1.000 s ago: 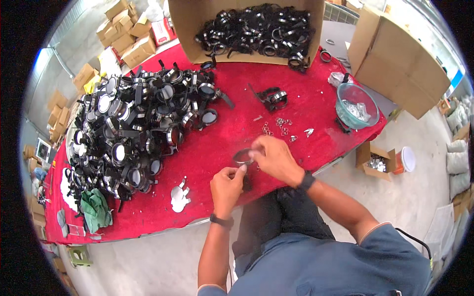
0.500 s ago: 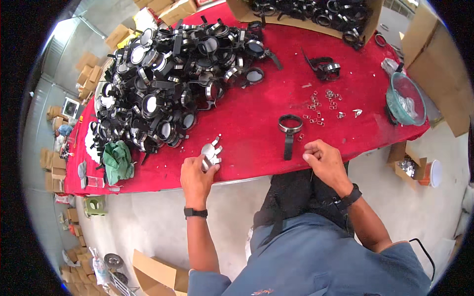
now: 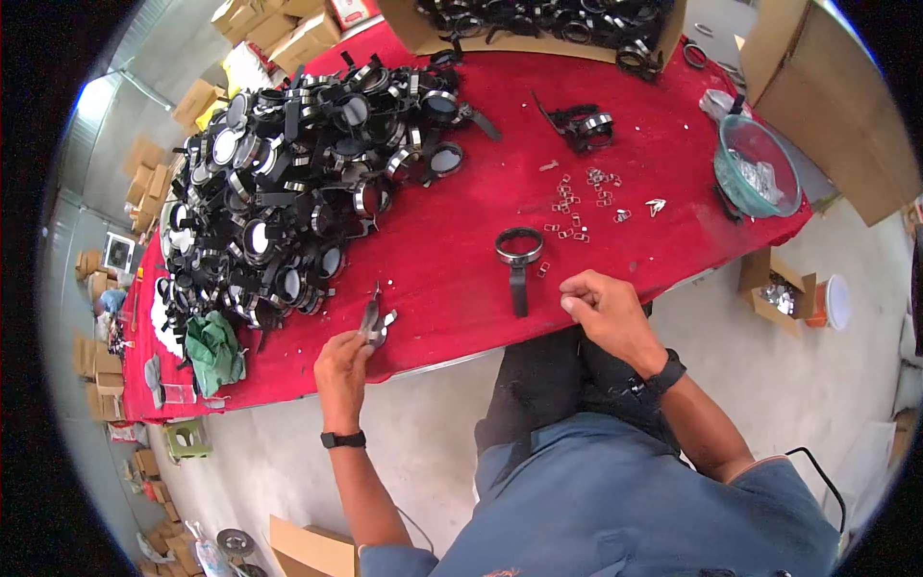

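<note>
My left hand (image 3: pixel 340 375) is closed near the table's front edge, its fingers round a small pointed grey metal tool (image 3: pixel 370 313) whose exact kind I cannot make out. White-silver pieces (image 3: pixel 388 319) lie beside that tool, partly hidden by it. My right hand (image 3: pixel 611 313) hovers at the front edge with thumb and fingers curled together; anything between them is hidden. To its left, a round black-and-silver watch case (image 3: pixel 520 258) lies with one black strap (image 3: pixel 519 290) pointing toward me. Small metal buckle loops (image 3: pixel 565 200) are scattered beyond it.
A large heap of black watches (image 3: pixel 288 183) covers the left of the red tablecloth (image 3: pixel 442 288). Behind stands a cardboard box (image 3: pixel 538 48) of more watches. A teal bowl (image 3: pixel 784 178) sits at the right edge; a green cloth (image 3: pixel 213 351) lies at the left front.
The view has shifted right. My left hand has tilted up the silver item it was touching, and a pointed tool now shows in its fingers. The right hand stays curled near the watch case.
</note>
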The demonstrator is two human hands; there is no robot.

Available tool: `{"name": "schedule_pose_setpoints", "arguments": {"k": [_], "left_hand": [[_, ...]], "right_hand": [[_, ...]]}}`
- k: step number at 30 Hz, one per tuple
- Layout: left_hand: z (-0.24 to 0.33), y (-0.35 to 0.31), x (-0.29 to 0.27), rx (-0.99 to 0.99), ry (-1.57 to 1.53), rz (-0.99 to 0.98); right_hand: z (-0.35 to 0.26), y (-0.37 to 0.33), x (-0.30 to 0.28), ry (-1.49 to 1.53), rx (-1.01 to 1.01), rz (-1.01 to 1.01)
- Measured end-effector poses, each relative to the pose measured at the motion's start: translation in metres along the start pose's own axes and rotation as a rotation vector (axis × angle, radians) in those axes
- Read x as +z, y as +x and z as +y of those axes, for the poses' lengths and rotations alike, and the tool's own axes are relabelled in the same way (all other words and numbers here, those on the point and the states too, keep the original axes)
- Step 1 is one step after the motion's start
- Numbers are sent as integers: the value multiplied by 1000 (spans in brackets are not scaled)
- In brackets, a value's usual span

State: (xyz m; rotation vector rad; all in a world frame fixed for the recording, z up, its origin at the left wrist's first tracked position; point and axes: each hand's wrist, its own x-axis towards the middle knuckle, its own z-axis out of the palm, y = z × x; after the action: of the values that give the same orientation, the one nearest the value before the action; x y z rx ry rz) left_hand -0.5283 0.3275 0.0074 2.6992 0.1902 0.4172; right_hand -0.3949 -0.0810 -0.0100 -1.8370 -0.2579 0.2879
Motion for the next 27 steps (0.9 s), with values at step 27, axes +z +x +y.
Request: {"name": "schedule_pose_setpoints", "arguments": {"k": [27], "left_hand": [[160, 72, 19, 67, -677, -565]], "right_hand": [[-50, 3, 6, 53, -411, -227]]}}
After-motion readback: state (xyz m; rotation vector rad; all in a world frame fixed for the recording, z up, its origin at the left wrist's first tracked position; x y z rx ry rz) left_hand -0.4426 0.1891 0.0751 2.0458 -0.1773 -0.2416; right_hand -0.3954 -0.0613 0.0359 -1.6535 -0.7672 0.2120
